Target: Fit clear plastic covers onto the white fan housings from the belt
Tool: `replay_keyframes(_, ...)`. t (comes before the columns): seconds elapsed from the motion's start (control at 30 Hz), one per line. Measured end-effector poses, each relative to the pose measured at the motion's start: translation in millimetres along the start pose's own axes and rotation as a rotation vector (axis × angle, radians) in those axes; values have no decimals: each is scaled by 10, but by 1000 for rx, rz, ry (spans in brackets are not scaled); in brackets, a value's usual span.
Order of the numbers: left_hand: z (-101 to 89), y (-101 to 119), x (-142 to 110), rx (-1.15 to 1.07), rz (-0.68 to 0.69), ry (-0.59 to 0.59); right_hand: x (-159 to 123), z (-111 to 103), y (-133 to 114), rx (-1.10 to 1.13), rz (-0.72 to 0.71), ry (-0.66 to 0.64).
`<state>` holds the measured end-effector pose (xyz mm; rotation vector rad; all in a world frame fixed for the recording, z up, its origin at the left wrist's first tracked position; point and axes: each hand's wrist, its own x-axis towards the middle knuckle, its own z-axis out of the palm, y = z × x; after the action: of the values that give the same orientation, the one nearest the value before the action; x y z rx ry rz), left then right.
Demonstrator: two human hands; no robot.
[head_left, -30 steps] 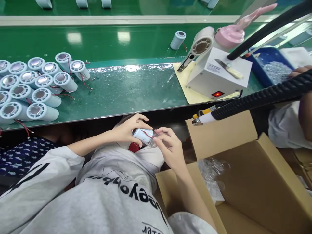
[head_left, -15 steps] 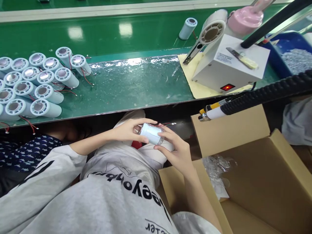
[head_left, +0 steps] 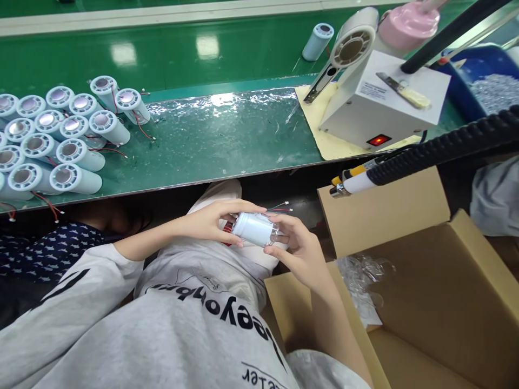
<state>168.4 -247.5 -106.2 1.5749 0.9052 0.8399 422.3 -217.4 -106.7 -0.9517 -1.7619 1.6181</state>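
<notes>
Over my lap, a light-blue cylinder with thin wires, looking like a battery pack (head_left: pixel 254 229), lies nearly level between my hands. My left hand (head_left: pixel 219 220) grips its left end, thumb below and fingers above. At its other end my right hand (head_left: pixel 298 246) has its fingers and thumb closed round crinkled clear plastic film (head_left: pixel 275 233) that sticks out past the blue wall. Red, dark and green wires (head_left: pixel 280 207) with small white plugs stick out behind it. Many similar cylinders (head_left: pixel 77 181) stand grouped on the bench at the left, wires trailing.
The green bench (head_left: pixel 211 135) runs across ahead of me. On its right sit a white machine (head_left: pixel 385 108) with a lit red switch, a small fan (head_left: pixel 352 48) and a blue bin (head_left: pixel 454 75). A black hose (head_left: pixel 441 143) hangs above an open carton (head_left: pixel 430 292) holding clear plastic. Another person's patterned clothing (head_left: pixel 48 251) shows at left.
The cylinder has moved slightly right and down in my hands, and its wires now spread apart. My right hand has shifted a little right, showing more of the clear film.
</notes>
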Motion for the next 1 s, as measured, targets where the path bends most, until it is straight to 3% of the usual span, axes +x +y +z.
replay_keyframes(0.7, 29, -26, 17, -13, 21, -29, 78, 38, 86, 289, 213, 2)
replay_keyframes(1.0, 38, -14, 15, -29, 6, -32, 103, 74, 128, 397, 423, -58)
